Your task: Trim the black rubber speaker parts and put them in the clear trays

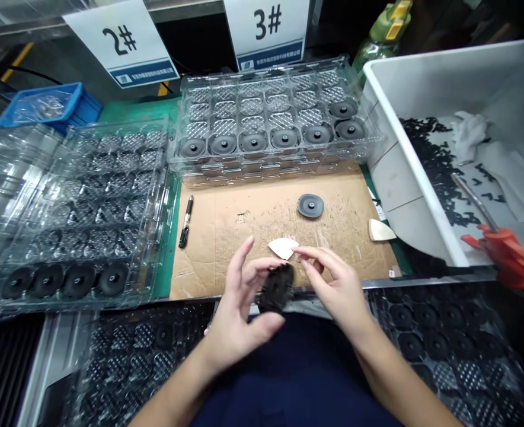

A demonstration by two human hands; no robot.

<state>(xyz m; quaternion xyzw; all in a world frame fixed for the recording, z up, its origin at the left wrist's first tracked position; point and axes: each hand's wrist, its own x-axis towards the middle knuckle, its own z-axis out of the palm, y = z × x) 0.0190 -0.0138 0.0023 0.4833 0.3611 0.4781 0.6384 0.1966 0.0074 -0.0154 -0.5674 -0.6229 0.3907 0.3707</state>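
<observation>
My left hand (pixel 244 314) grips a dark rounded plastic part (pixel 277 287), tilted and blurred, between thumb and fingers. Close to its right, my right hand (pixel 333 279) has thumb and fingertips drawn together; whatever they pinch, if anything, is too small to tell. A cream wedge-shaped piece (pixel 283 248) shows at the right fingertips, and I cannot tell whether they touch it. Beyond the hands, a grey-black rounded part with a central stud (pixel 310 205) lies on the cardboard sheet (pixel 217 237).
Behind the cardboard stands a stack of clear trays (pixel 253 157), partly filled with black parts. Another clear tray (pixel 97 237) is at left. A white bin (pixel 404 172) holds small black pieces. A pen (pixel 186 220), second cream wedge (pixel 381 230) and red-handled tool (pixel 506 249) lie around.
</observation>
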